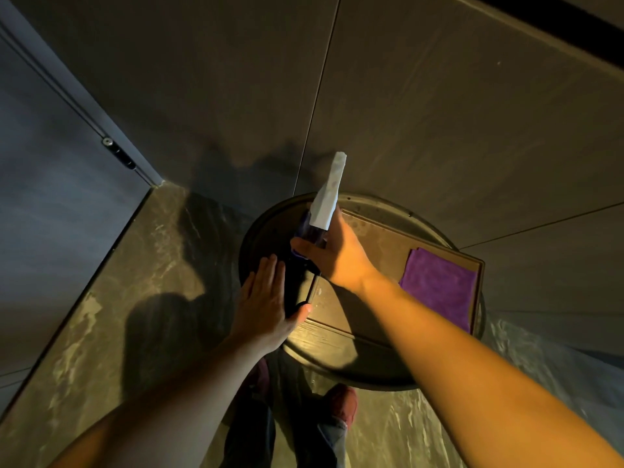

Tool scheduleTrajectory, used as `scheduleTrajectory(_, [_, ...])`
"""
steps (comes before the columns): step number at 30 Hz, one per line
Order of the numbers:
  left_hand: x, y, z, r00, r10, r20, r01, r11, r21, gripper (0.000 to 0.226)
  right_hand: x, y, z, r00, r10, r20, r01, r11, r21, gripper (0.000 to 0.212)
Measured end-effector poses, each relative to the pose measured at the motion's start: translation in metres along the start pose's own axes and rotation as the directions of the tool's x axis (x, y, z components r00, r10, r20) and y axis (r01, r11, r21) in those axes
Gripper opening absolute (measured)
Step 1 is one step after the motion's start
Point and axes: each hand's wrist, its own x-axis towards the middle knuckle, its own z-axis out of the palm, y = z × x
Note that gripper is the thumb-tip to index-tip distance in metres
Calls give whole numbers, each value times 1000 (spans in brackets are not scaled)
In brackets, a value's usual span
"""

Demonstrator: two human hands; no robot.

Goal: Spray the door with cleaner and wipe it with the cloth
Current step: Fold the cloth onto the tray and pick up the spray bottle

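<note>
Below, my right hand [332,255] grips the spray bottle [326,204]; left hand [266,298] spread flat; purple cloth [440,287] lies in the square wooden tray [337,319].

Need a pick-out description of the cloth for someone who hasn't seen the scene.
Find the round dark table against the wall, with a rectangular wooden tray on it. The cloth lies flat at the tray's right end, clear of both hands. It is the only purple, fuzzy, folded thing there.

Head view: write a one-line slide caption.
Right hand grips the spray bottle above a round table; left hand rests open at its edge, purple cloth lying unused.
</note>
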Motion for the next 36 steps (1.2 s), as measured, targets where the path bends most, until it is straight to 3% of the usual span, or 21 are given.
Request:
scheduleTrajectory(5, [2,0,-1,1000,3,0,-3,1000,10,100,-7,-3,-17,1000,-11,14,10,1000,19,64])
scheduleTrajectory(10, [1,-2,-1,1000,-3,1,3,1000,10,102,-24,8,-45,998,3,-62,-2,1000,28,47])
scheduleTrajectory(19, [2,2,-1,999,-24,34,23,999,29,105,-51,40,-76,995,52,-81,-48,998,51,61])
scheduleTrajectory(26, [2,3,-1,999,-29,33,28,999,38,107,-60,58,-76,994,67,-85,-62,996,70,50])
scheduleTrajectory(36, [3,4,-5,993,-62,101,59,998,29,112,-60,63,-76,987,138,-83,-129,986,104,81])
